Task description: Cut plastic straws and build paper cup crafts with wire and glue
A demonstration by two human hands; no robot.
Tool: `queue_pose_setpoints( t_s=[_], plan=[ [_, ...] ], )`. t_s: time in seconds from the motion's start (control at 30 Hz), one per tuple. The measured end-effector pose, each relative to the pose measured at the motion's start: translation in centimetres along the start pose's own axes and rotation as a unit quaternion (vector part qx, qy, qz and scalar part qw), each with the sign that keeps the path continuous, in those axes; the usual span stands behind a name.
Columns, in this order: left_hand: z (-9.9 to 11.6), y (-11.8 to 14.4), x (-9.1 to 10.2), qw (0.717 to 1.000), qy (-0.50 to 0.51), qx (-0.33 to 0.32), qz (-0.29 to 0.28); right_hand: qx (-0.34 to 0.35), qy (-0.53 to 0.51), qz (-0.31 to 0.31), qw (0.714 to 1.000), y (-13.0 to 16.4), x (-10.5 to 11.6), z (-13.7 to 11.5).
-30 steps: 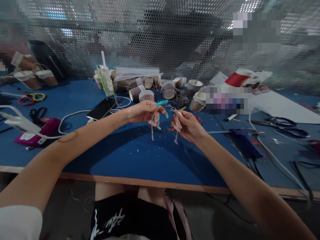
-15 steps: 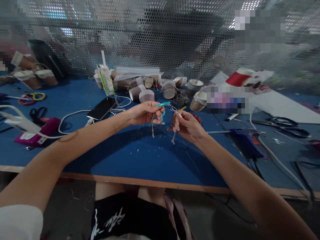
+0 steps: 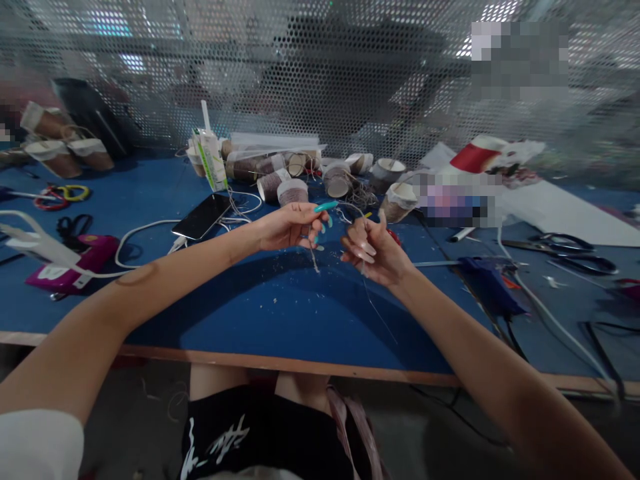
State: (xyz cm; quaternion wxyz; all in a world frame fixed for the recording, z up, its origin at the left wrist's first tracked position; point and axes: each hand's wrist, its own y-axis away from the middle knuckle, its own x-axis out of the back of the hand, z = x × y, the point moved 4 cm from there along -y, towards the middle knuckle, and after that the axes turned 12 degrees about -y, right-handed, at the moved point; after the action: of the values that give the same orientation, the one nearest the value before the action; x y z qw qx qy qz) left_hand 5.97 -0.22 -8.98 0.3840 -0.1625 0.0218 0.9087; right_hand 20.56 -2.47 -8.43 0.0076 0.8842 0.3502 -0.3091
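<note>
1. Twine (image 3: 314,259) hangs from your left hand (image 3: 290,225), pinched in its curled fingers above the blue table (image 3: 280,313).
2. Your right hand (image 3: 375,250), just beside, pinches the twine's other end.
3. Cups (image 3: 293,191) and a phone (image 3: 203,217) lie behind.

Open blue table (image 3: 280,320) from the near edge up to both hands, only scattered crumbs there. Blocked behind by a crowded row of cups (image 3: 293,192) with a phone (image 3: 203,217) just left. Crowded right by a glue gun (image 3: 493,287) and scissors (image 3: 570,250), left by a pink gun (image 3: 70,267) and cable (image 3: 145,230).
</note>
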Motion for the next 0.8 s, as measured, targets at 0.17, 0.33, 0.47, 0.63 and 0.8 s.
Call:
queue_pose_setpoints(
  t_s=[0.17, 0.33, 0.47, 0.63, 0.8],
  plan=[
    [-0.6, -0.1, 0.5, 0.999, 0.032, 0.005, -0.003, 0.011, -0.007, 0.059, 0.998, 0.2, 0.4, -0.2],
    [-1.8, 0.4, 0.0, 0.997, 0.061, 0.0, -0.053, 0.011, -0.017, 0.103, 0.994, 0.4, 1.1, -0.4],
    [-3.3, 0.5, 0.0, 0.997, 0.059, 0.007, -0.055, 0.003, -0.023, 0.085, 0.996, 0.3, 0.9, -0.3],
    [-4.0, 0.3, 0.4, 0.997, 0.062, -0.005, -0.035, -0.016, -0.058, 0.086, 0.994, 0.3, 0.7, -0.3],
    [-4.0, 0.3, 0.5, 0.997, 0.068, -0.004, -0.022, -0.015, -0.048, 0.108, 0.993, 0.3, 1.1, -0.4]
  ],
)
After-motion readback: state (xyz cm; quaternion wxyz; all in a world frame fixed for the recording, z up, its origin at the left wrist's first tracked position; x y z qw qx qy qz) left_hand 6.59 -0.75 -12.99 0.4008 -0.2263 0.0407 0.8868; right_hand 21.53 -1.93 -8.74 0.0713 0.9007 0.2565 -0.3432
